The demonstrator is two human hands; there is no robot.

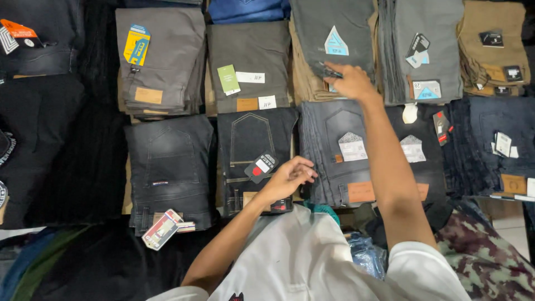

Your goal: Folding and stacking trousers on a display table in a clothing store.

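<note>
Beyond the black jeans [253, 159], the right hand [352, 82] rests on the grey stack [333, 47], fingers pinching its near edge by the paper tag. Nearer the body, the left hand [288, 177] hovers at the black jeans' right edge, fingers loosely curled, empty.

Dim even overhead light, dark left edge, slight blur

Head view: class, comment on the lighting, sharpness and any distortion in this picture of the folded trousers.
Head view: even overhead light with soft shadows; the black piles at the left lose detail in darkness; the pale hang tag and the white shirt look bright; the left hand and right hand are slightly soft; stack edges bow a little toward the frame corners.
</note>
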